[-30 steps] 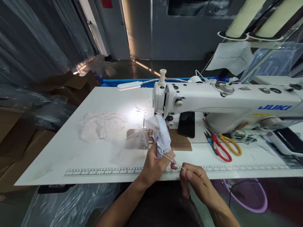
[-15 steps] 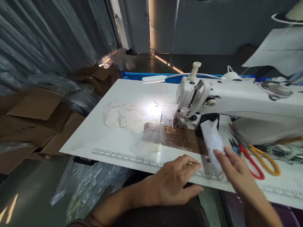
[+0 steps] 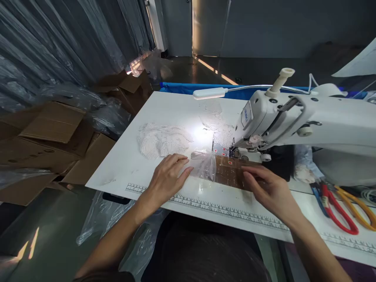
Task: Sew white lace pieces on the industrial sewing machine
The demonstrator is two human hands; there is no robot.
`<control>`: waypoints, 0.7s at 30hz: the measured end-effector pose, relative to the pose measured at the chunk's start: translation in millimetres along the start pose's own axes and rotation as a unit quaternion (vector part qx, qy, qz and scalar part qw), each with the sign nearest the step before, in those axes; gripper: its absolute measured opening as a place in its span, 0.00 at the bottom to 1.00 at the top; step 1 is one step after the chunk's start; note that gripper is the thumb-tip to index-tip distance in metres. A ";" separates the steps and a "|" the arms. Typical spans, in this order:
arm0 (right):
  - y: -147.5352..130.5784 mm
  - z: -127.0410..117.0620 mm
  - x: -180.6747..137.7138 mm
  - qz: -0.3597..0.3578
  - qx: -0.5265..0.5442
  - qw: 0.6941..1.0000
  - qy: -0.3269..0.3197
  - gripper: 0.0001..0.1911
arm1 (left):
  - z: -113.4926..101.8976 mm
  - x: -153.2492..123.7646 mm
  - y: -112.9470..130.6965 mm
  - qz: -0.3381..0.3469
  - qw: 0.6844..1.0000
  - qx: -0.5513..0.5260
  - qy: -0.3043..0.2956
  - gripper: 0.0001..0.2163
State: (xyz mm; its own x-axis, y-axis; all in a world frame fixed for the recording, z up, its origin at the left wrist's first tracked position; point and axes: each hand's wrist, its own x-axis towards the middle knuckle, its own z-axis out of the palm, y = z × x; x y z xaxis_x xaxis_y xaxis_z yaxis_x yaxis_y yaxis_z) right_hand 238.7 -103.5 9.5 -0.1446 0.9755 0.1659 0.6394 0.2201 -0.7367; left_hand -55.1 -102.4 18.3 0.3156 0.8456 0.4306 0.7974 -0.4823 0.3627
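Note:
My left hand [image 3: 169, 176] rests on the white table at the left end of a sheer piece of fabric [image 3: 205, 164], thumb and fingers apart at its edge. The sheer piece partly covers a brown plate [image 3: 229, 172] in front of the sewing machine's needle area. Over the right part of that plate is my right hand [image 3: 267, 188], its fingers loosely bent and apart, with nothing seen in them. A white cloth bundle [image 3: 304, 162] lies behind my right hand, beside the machine.
The white sewing machine [image 3: 311, 121] stands at the right, with a lit lamp [image 3: 210, 93]. Lace strips [image 3: 163, 141] are piled left of the needle. Red-handled scissors [image 3: 337, 209] and yellow-handled scissors [image 3: 357, 205] lie at right. Cardboard boxes [image 3: 53, 121] stand on the floor.
My right hand has let go of the white cloth bundle, now beside the machine, and moved left over the brown plate. My left hand has moved left and forward to the sheer fabric.

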 end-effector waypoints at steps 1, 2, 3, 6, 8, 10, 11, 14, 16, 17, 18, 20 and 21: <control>-5.4 10.8 7.1 -0.016 0.001 1.000 -0.020 0.18 | -3.9 2.1 -7.3 0.006 1.000 0.009 0.006 0.10; -10.2 21.2 15.4 -0.028 -0.003 0.999 -0.034 0.18 | -7.1 3.6 -14.1 0.016 1.000 0.019 0.014 0.09; -14.2 31.2 24.3 -0.037 -0.012 0.998 -0.043 0.19 | -9.3 4.6 -20.1 0.027 0.999 0.031 0.021 0.09; -19.6 57.9 48.2 -0.065 -0.069 0.995 -0.041 0.21 | -10.1 3.3 -34.1 0.061 0.996 0.063 0.014 0.10; -17.4 69.9 57.1 -0.091 -0.103 0.990 -0.037 0.20 | -7.4 0.4 -40.5 0.080 0.995 0.060 -0.015 0.08; -12.8 75.3 59.2 -0.107 -0.100 0.989 -0.028 0.17 | -5.2 -1.8 -44.4 0.097 0.994 0.036 -0.037 0.06; -10.6 75.8 58.2 -0.110 -0.090 0.990 -0.019 0.17 | -5.1 -2.1 -45.4 0.104 0.994 0.018 -0.039 0.06; -7.9 73.4 52.3 -0.105 -0.074 0.992 0.015 0.17 | -8.9 0.4 -45.1 0.122 0.990 -0.064 -0.023 0.07; -8.7 72.5 49.5 -0.104 -0.070 0.992 0.024 0.16 | -12.4 3.0 -43.0 0.142 0.981 -0.130 -0.020 0.06; -9.2 72.7 48.8 -0.104 -0.065 0.992 0.025 0.16 | -13.7 3.9 -41.7 0.154 0.975 -0.159 -0.023 0.06; -9.6 73.0 48.5 -0.104 -0.056 0.993 0.027 0.17 | -14.5 4.4 -40.1 0.166 0.968 -0.184 -0.027 0.05; -9.5 73.2 48.4 -0.101 -0.028 0.994 0.035 0.16 | -15.0 3.8 -35.8 0.188 0.957 -0.216 -0.035 0.05; -9.2 72.5 48.2 -0.102 -0.007 0.994 0.046 0.15 | -14.9 3.1 -32.7 0.196 0.954 -0.224 -0.035 0.05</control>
State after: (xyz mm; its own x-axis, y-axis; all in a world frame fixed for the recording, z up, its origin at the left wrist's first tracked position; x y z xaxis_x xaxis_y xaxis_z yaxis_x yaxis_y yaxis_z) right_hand 171.1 -58.5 -23.3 -0.2033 0.9065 0.3701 0.6138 0.4125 -0.6731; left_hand -87.8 -87.4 20.1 0.5910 0.5852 0.5552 0.3155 -0.8011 0.5086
